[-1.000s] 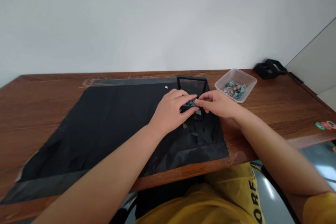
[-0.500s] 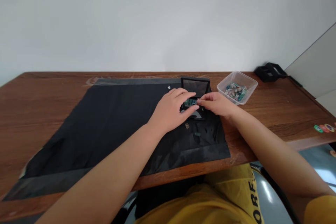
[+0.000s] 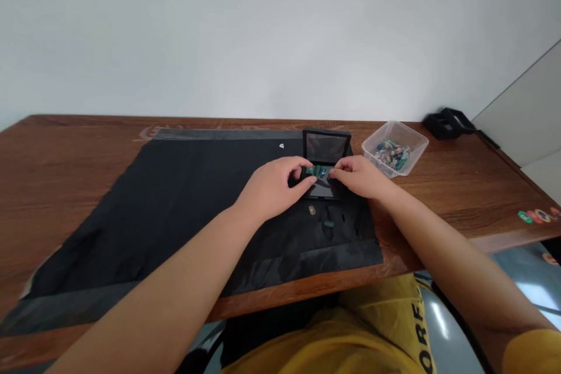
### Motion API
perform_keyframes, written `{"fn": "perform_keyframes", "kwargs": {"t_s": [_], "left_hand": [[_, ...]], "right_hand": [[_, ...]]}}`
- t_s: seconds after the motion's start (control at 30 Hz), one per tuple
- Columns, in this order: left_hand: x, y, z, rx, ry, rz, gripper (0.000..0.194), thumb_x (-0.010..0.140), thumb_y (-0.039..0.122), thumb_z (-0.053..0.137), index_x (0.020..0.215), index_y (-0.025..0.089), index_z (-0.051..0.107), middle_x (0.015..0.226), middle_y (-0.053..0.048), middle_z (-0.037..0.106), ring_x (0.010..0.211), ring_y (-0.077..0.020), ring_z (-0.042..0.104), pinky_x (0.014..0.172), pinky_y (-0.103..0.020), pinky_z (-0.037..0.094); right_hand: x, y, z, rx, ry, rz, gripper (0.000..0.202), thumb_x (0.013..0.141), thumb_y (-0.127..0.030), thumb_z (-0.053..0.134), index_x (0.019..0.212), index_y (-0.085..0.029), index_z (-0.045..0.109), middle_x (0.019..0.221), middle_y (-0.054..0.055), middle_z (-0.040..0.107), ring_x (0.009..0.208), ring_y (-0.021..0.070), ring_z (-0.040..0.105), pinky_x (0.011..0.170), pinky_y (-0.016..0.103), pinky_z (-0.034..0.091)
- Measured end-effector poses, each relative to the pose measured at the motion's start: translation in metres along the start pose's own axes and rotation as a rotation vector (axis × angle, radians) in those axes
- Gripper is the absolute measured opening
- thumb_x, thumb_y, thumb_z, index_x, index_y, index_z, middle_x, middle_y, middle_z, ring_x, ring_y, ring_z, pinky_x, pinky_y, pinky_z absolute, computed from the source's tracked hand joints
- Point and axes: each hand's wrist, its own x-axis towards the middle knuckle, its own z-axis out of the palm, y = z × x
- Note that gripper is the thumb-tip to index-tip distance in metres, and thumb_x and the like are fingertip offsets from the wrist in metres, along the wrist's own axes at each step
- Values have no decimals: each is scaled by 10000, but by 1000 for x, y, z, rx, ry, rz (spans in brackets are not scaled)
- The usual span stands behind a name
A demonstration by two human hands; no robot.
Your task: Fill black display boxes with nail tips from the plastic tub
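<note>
A black hinged case (image 3: 323,190) lies on the black mat with its windowed lid (image 3: 326,147) raised. Several green and bluish stones (image 3: 319,171) sit in a row inside it, towards the hinge. My left hand (image 3: 274,190) curves round the case's left side, thumb and index finger at the left end of the row. At the right end, my right hand (image 3: 359,176) has thumb and fingertips pressed together; whatever they pinch is too small to make out. In front of the case lie a pale clear stone (image 3: 312,210) and a dark green stone (image 3: 329,224).
A clear plastic tub (image 3: 370,146) of mixed stone pieces stands right of the case. Farther right is a black open box (image 3: 449,123) by the wall. A small white piece (image 3: 281,145) lies on the black mat (image 3: 188,204), and round stickers (image 3: 534,216) mark the table's right edge.
My left hand has drawn back to the left, uncovering more of the stone row, and its fingers have come closer together. My right hand stays at the case's right side.
</note>
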Motion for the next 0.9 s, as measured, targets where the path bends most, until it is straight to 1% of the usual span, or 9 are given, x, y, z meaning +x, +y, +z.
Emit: {"fn": "perform_keyframes", "kwargs": {"t_s": [0.1,0.17,0.27,0.33,0.43,0.53,0.67,0.9], "left_hand": [[0,0,3,1,9,30,218,930,423,669,1019,248,764,781,-2,669,658,-183,590,637,-327,505],[1,2,4,13,14,66,236,944,417,659,1045,241,778,803,-19,681,723,-207,623,701,-352,537],[2,6,7,66,-4,135,293,977,415,639,1134,230,803,895,-56,725,869,-256,662,804,-400,555],[3,9,10,124,-29,179,316,999,419,624,1166,232,818,968,-77,746,926,-279,662,834,-431,548],[2,11,13,191,-57,207,319,1017,416,608,1177,259,834,986,-82,737,933,-286,649,817,-437,533],[2,10,14,196,-50,204,310,1020,413,605,1165,278,843,970,-79,723,919,-275,632,799,-420,521],[1,9,13,179,-49,202,316,1023,415,599,1155,274,848,979,-81,717,925,-273,622,814,-428,520],[1,13,11,195,-109,178,332,1034,374,581,1207,253,837,1020,-89,718,966,-282,622,841,-439,519]], "right_hand": [[-2,-3,-3,-23,-16,2,214,915,-309,614,757,-181,683,558,-47,482,551,120,413,570,274,299],[-4,-6,-4,-53,-24,7,212,917,-282,598,742,-185,669,583,-37,510,572,126,434,587,278,317],[-5,-8,-7,-115,-27,-9,229,931,-255,563,726,-191,642,627,-22,547,621,137,477,619,283,338],[-5,-8,-7,-154,-32,-29,234,940,-250,549,727,-194,630,651,-12,566,660,148,511,637,285,347],[-5,-8,-8,-184,-45,-39,234,950,-262,548,739,-196,624,683,-2,591,686,155,528,655,288,357],[-5,-7,-8,-190,-47,-42,227,952,-276,556,749,-196,618,703,1,608,685,154,522,665,292,362],[-6,-6,-8,-195,-50,-54,212,955,-270,567,762,-195,613,721,1,615,696,152,527,667,286,362],[-7,-8,-7,-203,-46,-39,215,965,-258,573,761,-198,604,698,-14,603,673,143,515,662,275,356]]}}
